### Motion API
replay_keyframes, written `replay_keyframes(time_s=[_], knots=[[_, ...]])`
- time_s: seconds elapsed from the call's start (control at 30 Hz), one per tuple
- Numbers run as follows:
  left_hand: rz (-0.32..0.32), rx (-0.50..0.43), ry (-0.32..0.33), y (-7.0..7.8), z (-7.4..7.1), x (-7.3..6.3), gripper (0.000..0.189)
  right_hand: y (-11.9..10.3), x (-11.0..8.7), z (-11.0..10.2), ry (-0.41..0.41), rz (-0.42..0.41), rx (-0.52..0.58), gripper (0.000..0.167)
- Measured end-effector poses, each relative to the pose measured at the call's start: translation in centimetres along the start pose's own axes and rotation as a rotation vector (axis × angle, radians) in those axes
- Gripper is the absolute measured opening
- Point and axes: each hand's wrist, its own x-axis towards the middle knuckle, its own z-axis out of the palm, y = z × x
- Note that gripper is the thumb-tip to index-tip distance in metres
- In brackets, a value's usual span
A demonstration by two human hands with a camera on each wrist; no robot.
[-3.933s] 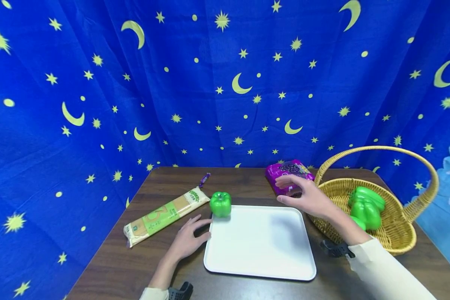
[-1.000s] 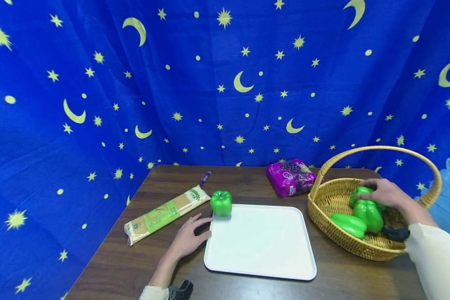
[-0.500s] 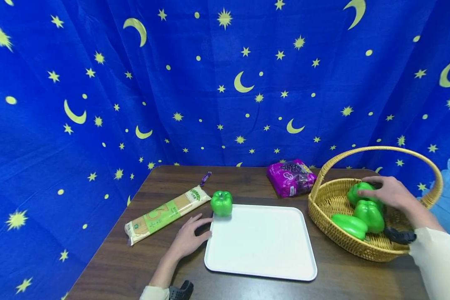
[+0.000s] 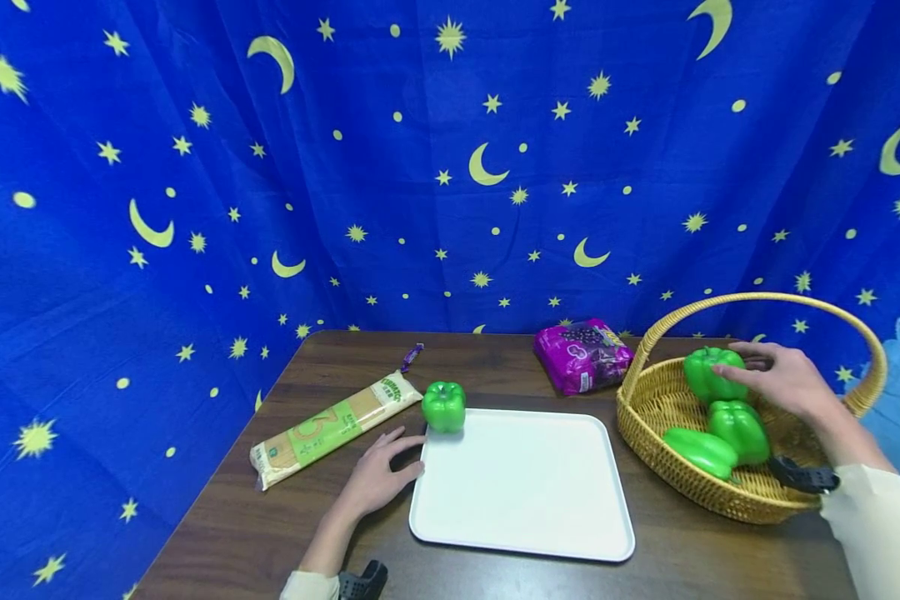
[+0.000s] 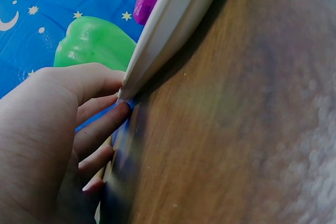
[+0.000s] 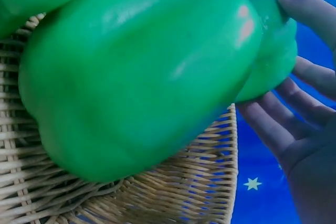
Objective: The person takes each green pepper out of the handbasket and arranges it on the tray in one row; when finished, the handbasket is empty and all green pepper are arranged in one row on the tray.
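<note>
In the head view my right hand (image 4: 786, 382) holds a green bell pepper (image 4: 707, 373) by its right side, above the far part of the wicker basket (image 4: 648, 450). The right wrist view has the thumb and fingers around that held pepper (image 6: 273, 51), partly hidden behind a nearer pepper (image 6: 142, 77). Two more green bell peppers (image 4: 740, 432) lie in the basket below. My left hand (image 4: 378, 477) rests at the left edge of a white tray (image 4: 521, 483), its loosely bent fingers touching the rim (image 5: 152, 51). Another bell pepper (image 4: 444, 407) stands at the tray's far left corner.
A long pack of noodles (image 4: 333, 429) lies left of the tray, with a small purple wrapped candy (image 4: 412, 357) beyond it. A purple packet (image 4: 583, 356) lies between tray and basket at the back. The basket's tall handle (image 4: 753, 297) arches over it. A blue curtain (image 4: 390, 167) hangs behind the table.
My right hand moved from above the table near the purple packet into the basket, took hold of the far bell pepper and raised it slightly leftward. The left hand stays at the tray.
</note>
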Motion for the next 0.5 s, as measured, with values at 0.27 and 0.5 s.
replay_keyframes(time_s=[0.27,0.5], knots=[[-0.007,0.004,-0.003,0.08,0.02,-0.06,0.037,-0.51,-0.55,0.15,0.016,-0.004,0.046,0.075],[0.004,0.002,0.004,-0.04,0.04,-0.06,0.038,-0.90,-0.55,0.72,0.011,-0.022,0.061,0.071]])
